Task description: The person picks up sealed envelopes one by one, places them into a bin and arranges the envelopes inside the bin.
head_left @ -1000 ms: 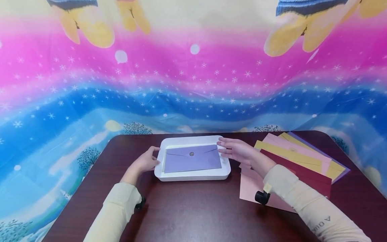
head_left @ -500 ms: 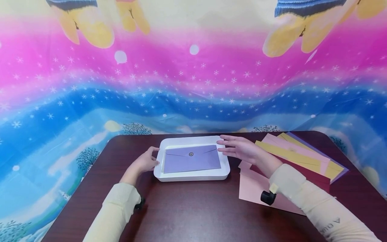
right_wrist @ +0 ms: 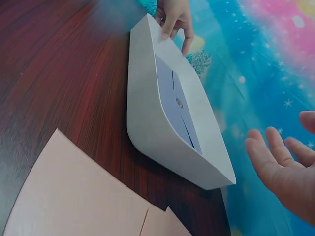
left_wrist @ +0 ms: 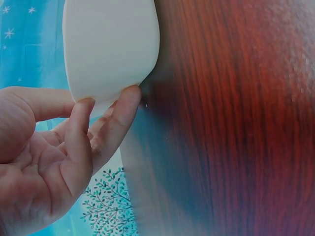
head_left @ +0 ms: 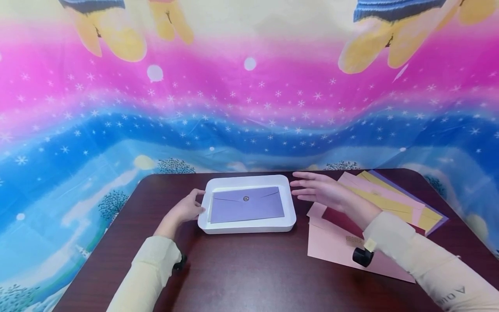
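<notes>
A white tray (head_left: 246, 227) stands on the dark wooden table, with a purple envelope (head_left: 247, 210) lying in it. The envelope's flap carries a small round emblem, and a pale edge shows beneath its left side. At the tray's left end, my left hand (head_left: 189, 208) grips the rim; in the left wrist view its fingertips (left_wrist: 129, 93) press against the white wall. My right hand (head_left: 321, 190) hovers just off the tray's right end, fingers spread and holding nothing. The right wrist view shows a gap between that hand (right_wrist: 285, 169) and the tray (right_wrist: 142, 93).
Fanned out under and beyond my right forearm are several envelopes: pink (head_left: 325, 240), dark red (head_left: 337, 219), yellow (head_left: 430, 219) and purple (head_left: 442, 225). A patterned cloth (head_left: 249, 130) hangs behind the table's back edge. Bare tabletop (head_left: 241, 273) lies in front of the tray.
My right hand has drawn away from the tray's right edge, moving right. More of the pink envelope shows below the forearm. The left hand stays at the tray's left end.
</notes>
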Tool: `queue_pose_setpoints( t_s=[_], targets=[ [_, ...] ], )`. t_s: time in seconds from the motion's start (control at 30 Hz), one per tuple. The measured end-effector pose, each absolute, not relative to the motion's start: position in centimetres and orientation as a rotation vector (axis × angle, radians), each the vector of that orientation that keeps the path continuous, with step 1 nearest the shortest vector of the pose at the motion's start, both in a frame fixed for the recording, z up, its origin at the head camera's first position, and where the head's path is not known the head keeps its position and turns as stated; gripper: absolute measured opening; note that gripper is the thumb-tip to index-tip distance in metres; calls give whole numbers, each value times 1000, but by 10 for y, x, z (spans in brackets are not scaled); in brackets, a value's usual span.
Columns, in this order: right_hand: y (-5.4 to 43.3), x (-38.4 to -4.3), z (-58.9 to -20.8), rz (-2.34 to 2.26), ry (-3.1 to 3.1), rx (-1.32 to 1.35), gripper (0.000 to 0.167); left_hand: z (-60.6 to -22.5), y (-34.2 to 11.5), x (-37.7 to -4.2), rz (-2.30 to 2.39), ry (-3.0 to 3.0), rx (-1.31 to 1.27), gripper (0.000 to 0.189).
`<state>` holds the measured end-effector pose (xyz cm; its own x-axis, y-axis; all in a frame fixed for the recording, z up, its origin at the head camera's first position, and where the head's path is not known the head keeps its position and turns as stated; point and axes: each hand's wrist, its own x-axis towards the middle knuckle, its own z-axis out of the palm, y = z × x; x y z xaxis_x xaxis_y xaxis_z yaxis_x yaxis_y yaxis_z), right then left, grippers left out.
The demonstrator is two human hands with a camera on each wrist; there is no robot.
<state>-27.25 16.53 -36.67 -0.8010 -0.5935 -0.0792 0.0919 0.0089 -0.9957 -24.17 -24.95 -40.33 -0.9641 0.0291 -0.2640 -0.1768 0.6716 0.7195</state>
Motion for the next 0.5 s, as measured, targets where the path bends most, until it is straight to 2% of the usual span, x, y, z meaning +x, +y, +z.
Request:
queue_pose_setpoints(
  t_s=[0.1,0.3,0.5],
  targets=[
    [172,-271,-367,-1842,1829,-507,52,-403,-250,-241,1158,2638,-117,58],
    [188,-267,-370,-1819,1858,-548,27,-402,-249,-240,1165,2635,-117,56],
    [207,-262,-375,-1790,1907,-596,26,-401,-249,-241,1180,2625,-107,57]
  ],
)
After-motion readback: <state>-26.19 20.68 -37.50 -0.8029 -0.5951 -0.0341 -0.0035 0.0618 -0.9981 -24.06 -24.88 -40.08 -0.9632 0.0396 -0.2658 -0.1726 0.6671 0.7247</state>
